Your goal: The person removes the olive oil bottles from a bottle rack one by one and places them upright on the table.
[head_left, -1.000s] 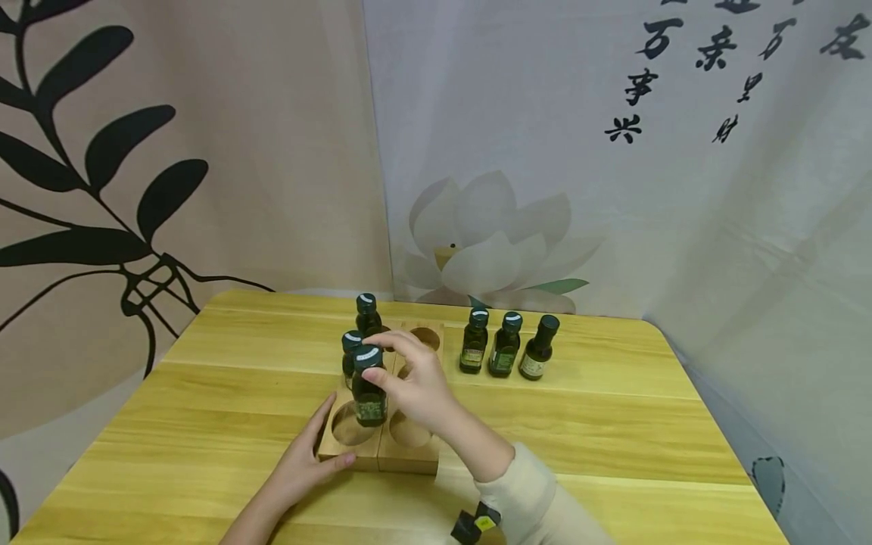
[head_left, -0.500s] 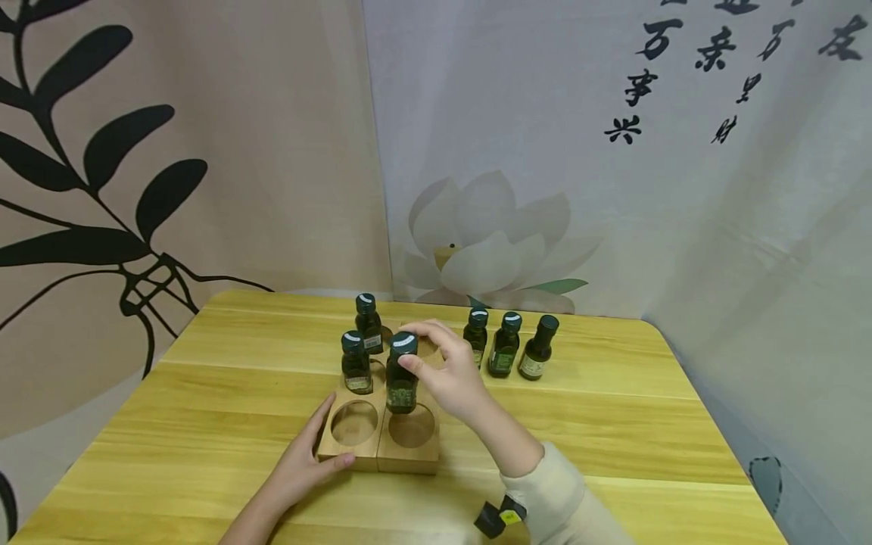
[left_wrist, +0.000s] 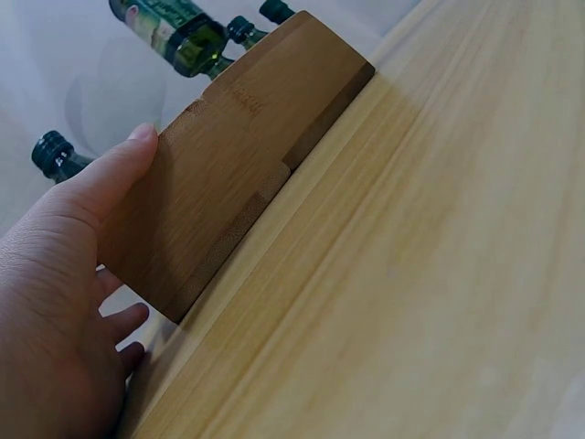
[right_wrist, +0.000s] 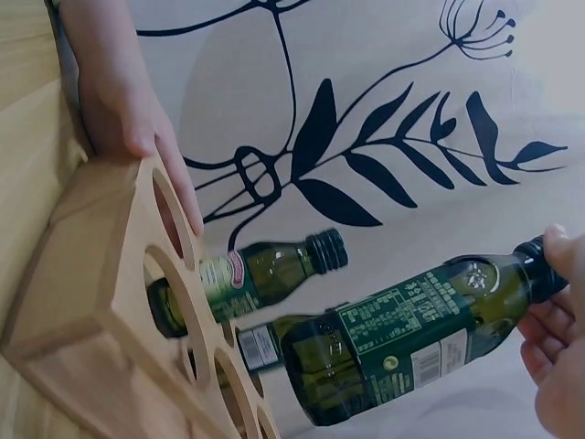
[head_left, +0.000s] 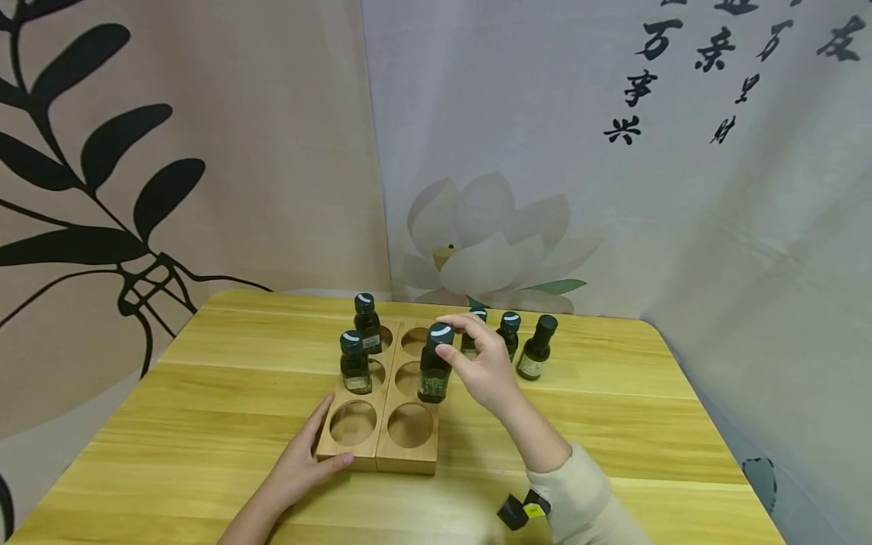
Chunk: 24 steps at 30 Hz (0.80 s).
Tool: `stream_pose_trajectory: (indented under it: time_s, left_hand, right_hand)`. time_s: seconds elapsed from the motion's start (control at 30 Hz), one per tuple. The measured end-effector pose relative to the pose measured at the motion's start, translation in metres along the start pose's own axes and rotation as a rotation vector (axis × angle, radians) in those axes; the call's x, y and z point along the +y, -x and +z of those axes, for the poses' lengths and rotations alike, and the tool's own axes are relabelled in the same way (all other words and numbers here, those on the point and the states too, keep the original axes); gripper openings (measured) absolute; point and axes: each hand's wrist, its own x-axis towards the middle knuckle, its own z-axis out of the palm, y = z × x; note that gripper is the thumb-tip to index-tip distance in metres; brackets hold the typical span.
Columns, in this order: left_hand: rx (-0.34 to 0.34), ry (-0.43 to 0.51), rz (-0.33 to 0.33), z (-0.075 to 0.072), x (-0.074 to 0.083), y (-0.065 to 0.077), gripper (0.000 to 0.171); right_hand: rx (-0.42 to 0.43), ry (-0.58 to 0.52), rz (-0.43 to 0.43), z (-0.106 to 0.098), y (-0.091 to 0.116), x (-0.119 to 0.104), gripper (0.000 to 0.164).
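Bottle [head_left: 434, 372] moved; grip [head_left: 487, 369] apparently pinches cap [head_left: 441, 333].

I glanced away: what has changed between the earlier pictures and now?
The right hand, pinching a bottle by its cap, has carried it rightward in the head view, from over the left column of the wooden rack to its right edge. Nothing else was grasped or released. The left hand against the rack, the two bottles at its left and the three bottles farther right stayed put.
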Motion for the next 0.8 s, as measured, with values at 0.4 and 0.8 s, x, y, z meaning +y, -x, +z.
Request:
stream_pose_trajectory:
  time_s: [0.4,0.8]
  left_hand:
    - [-0.007,0.005,-0.009,0.000,0.001,0.000,0.101]
    - [-0.008,0.011,0.000,0.000,0.000,-0.001,0.101]
  right_hand:
    - [0.054,0.008,0.146,-0.024,0.012,0.048,0.032]
    - [0.042,0.144,0.173,-0.034,0.016,0.041,0.032]
